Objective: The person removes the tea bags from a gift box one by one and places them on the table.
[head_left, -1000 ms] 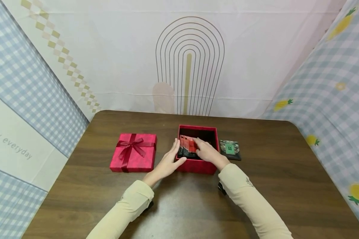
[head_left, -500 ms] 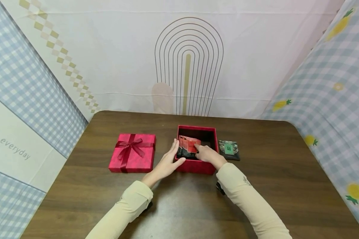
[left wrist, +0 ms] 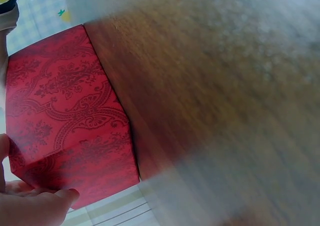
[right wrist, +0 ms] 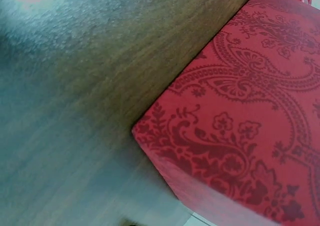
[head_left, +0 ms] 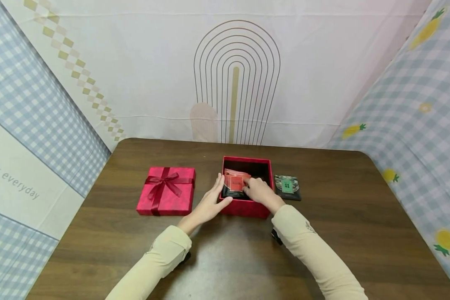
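Red packet shifts nearer the left hand — straight-fingered against the box — right hand at packet's edge, grip unclear

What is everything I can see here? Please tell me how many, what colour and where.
Table: one, brown, across the lower view
Open box: one, red with a dark inside, mid-table
Lid with bow: one, red, left of the box
Red packets: several overlapping, exact count unclear, red and black, inside the box
Green-labelled packet: one, dark, right of the box
Backdrop: one, white with an arch print, behind the table
Checked cloth: two stretches, pale blue and white, left and right
Sleeves: two, cream, forearms
Dark devices: two, black, partly hidden beneath the sleeves
Left hand: one, bare, against the box's left side
Right hand: one, bare, reaching into the box
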A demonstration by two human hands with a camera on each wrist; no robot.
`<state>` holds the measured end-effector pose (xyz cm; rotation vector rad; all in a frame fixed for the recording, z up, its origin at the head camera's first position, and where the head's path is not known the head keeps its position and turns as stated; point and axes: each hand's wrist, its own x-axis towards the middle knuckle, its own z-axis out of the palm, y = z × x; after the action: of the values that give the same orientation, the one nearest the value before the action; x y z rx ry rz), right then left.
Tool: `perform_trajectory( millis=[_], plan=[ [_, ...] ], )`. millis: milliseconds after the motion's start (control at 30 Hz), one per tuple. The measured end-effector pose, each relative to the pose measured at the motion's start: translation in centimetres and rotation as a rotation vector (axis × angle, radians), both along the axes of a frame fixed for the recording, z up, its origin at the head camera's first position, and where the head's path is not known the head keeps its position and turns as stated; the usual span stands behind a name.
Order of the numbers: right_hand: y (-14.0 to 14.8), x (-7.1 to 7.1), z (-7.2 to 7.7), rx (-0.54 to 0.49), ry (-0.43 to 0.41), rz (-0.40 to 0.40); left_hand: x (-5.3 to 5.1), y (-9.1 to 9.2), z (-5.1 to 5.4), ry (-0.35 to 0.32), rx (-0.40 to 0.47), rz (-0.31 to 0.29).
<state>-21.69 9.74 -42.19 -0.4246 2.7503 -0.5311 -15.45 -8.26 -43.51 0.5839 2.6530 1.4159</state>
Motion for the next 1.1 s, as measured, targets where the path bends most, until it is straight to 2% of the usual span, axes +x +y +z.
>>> perform_trajectory(
  millis=[267, 467, 567, 700, 867, 967, 1100],
  plan=[
    [0.02, 0.18, 0.17, -0.072, 0.100, 0.009, -0.01, 0.00, 0.09, -0.011, -0.005, -0.002],
    [0.31, 0.12, -0.04, -0.242, 0.206, 0.013, -0.06, -0.09, 0.02, -0.012, -0.004, -0.012],
    [0.43, 0.16, 0.07, -0.293, 0.185, 0.063, -0.10, -0.11, -0.08, -0.011, -0.007, -0.010],
    [0.60, 0.19, 0.24, -0.296, 0.113, 0.163, -0.14, -0.11, -0.09, -0.014, -0.012, -0.005],
    [0.79, 0.10, 0.07, -0.328, 0.086, 0.247, -0.11, -0.12, -0.12, -0.017, -0.013, -0.007],
    [0.81, 0.01, -0.01, -0.337, 0.080, 0.265, -0.12, -0.12, -0.16, -0.017, -0.014, -0.006],
    [0.81, -0.04, 0.07, -0.342, 0.062, 0.241, -0.11, -0.14, -0.22, -0.021, -0.013, -0.006]
  ],
)
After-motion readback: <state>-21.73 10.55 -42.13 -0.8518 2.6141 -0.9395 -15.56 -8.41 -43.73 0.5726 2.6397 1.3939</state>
